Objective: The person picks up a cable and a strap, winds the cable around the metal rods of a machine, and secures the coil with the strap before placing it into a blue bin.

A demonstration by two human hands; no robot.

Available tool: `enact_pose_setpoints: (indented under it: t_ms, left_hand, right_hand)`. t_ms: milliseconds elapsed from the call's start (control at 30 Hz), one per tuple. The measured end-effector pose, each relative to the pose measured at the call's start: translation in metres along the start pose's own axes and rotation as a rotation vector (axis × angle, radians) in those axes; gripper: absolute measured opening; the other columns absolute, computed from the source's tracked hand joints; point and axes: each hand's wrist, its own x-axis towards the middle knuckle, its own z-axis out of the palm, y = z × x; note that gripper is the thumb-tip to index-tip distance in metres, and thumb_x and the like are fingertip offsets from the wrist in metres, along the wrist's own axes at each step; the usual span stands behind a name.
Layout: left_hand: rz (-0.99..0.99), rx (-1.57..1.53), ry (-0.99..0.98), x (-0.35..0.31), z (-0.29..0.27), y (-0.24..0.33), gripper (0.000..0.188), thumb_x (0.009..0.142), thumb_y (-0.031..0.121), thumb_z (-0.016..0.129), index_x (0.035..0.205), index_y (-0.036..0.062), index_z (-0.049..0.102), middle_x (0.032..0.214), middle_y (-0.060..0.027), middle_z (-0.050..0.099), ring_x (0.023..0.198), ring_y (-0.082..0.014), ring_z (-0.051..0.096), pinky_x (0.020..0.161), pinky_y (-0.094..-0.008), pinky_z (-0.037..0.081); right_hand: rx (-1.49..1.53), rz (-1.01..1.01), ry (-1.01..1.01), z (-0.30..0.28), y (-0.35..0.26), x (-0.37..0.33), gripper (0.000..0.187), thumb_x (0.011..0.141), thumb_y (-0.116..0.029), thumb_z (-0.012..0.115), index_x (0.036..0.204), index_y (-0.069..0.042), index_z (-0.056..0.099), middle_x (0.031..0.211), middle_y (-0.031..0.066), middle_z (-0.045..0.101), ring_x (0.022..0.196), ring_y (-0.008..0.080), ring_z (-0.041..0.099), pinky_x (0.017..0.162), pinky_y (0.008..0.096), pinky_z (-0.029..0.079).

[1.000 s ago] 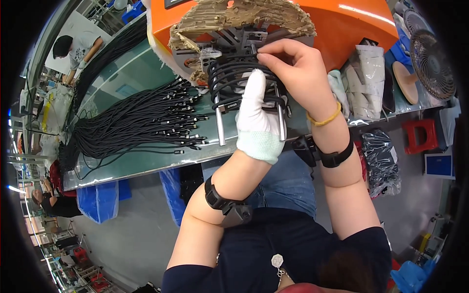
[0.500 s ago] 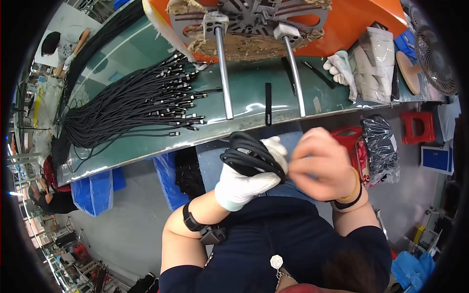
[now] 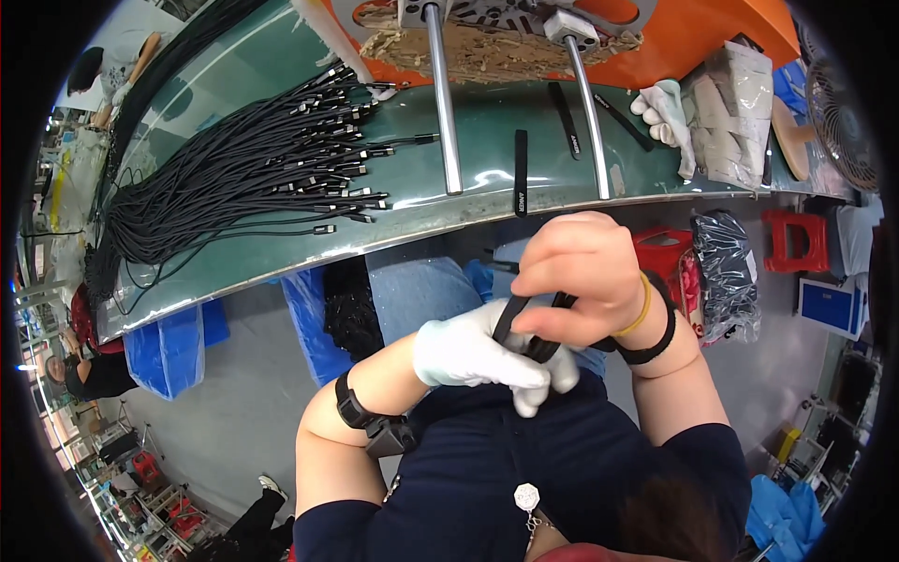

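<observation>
My left hand [image 3: 482,356], in a white glove, is closed on a coiled black cable [image 3: 543,350] in front of my body. Only short pieces of the coil show; my hands cover the rest. Bare and held just above the glove, my right hand [image 3: 582,276] has its fingers bent around part of the same coil. Beyond them, on the green table [image 3: 412,214], lie a black strap [image 3: 521,173] and a second strap [image 3: 566,122]. A large bundle of black cables [image 3: 234,169] with metal plugs spreads over the table's left side.
Two metal rods [image 3: 444,103] reach toward me from an orange machine [image 3: 721,33]. White gloves [image 3: 663,117] and a plastic-wrapped package [image 3: 730,117] lie at the right, near a fan [image 3: 840,122]. Red stools [image 3: 796,239] stand below. Another person [image 3: 117,75] works at the far left.
My right hand has come left over the coil and bent its fingers around it. The gloved hand has turned, hiding most of the cable. The view has shifted slightly.
</observation>
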Motion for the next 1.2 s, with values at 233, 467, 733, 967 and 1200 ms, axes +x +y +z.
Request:
enact_pose_setpoints:
  t_ms: [233, 467, 733, 967, 1200]
  left_hand:
    - [0.48, 0.448, 0.357, 0.009, -0.001, -0.02, 0.013, 0.08, 0.012, 0.064, 0.077, 0.0017, 0.057, 0.06, -0.0023, 0.052, 0.045, -0.0096, 0.048, 0.043, -0.022, 0.038]
    - [0.136, -0.221, 0.211, -0.016, -0.009, -0.013, 0.021, 0.083, 0.013, 0.06, 0.067, 0.0067, 0.049, 0.048, 0.0034, 0.038, 0.036, -0.0044, 0.032, 0.033, -0.0193, 0.023]
    - [0.167, -0.217, 0.271, -0.016, -0.009, 0.001, 0.022, 0.083, 0.011, 0.059, 0.065, 0.0068, 0.047, 0.048, 0.0039, 0.037, 0.036, -0.0035, 0.031, 0.033, -0.0184, 0.022]
    - [0.224, -0.382, 0.183, -0.027, -0.024, 0.004, 0.021, 0.084, 0.011, 0.056, 0.066, 0.0063, 0.047, 0.047, 0.0042, 0.035, 0.035, -0.0032, 0.029, 0.032, -0.0182, 0.022]
    - [-0.132, -0.073, 0.258, -0.024, -0.028, 0.018, 0.03, 0.086, 0.019, 0.054, 0.059, 0.0068, 0.046, 0.047, 0.0041, 0.038, 0.034, -0.0074, 0.034, 0.032, -0.0198, 0.026]
  right_hand:
    - [-0.193, 0.03, -0.006, 0.005, 0.007, -0.005, 0.027, 0.063, -0.02, 0.078, 0.073, -0.004, 0.059, 0.066, 0.0047, 0.055, 0.054, 0.0172, 0.055, 0.046, 0.0243, 0.041]
    - [0.799, 0.808, 0.267, 0.001, -0.017, -0.009, 0.036, 0.072, -0.005, 0.072, 0.102, 0.002, 0.053, 0.089, 0.0089, 0.06, 0.079, 0.0106, 0.057, 0.067, 0.0207, 0.044]
    - [0.635, 0.781, 0.068, 0.011, -0.01, -0.024, 0.028, 0.078, 0.007, 0.058, 0.106, 0.005, 0.052, 0.093, 0.0106, 0.061, 0.082, 0.0117, 0.059, 0.071, 0.0238, 0.047]
    - [0.584, 0.576, -0.172, -0.001, -0.02, -0.023, 0.025, 0.076, 0.006, 0.058, 0.1, 0.004, 0.057, 0.086, 0.0091, 0.061, 0.074, 0.0172, 0.062, 0.068, 0.0244, 0.049]
    - [0.062, 0.059, -0.526, -0.014, -0.035, -0.02, 0.024, 0.072, 0.002, 0.061, 0.096, 0.003, 0.059, 0.081, 0.0086, 0.06, 0.067, 0.0238, 0.061, 0.059, 0.0264, 0.049]
